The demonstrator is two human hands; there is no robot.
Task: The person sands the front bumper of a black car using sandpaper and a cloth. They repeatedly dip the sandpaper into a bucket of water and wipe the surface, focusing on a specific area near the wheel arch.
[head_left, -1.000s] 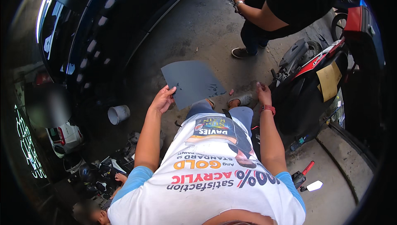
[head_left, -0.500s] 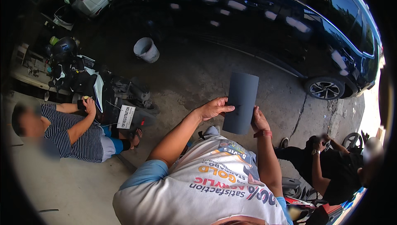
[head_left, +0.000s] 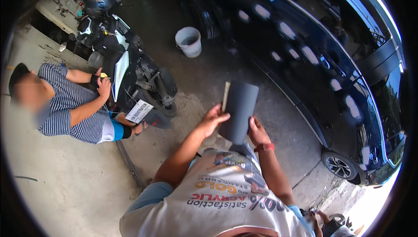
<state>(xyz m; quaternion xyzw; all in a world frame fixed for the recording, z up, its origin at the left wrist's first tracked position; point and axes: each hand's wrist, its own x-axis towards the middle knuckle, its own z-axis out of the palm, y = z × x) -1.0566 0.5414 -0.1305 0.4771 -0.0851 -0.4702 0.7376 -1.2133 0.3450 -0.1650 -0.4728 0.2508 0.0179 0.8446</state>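
Note:
A dark grey sheet of sandpaper is held in front of my chest, bowed into a curve, with a pale tan strip of its back showing along the left edge. My left hand grips that left edge, thumb on the dark face and fingers behind it. At the lower right edge my right hand pinches the sheet, its fingers partly hidden behind. A red band circles my right wrist.
A dark car with several pale patches along its side stands ahead and right. A whitish bucket sits on the concrete. To the left, a person in a striped shirt is beside a motorcycle. Another person is partly visible at lower right.
My view has turned to the right. The sheet has swung slightly, so its tan back edge now shows at the left. Both hands keep hold of it.

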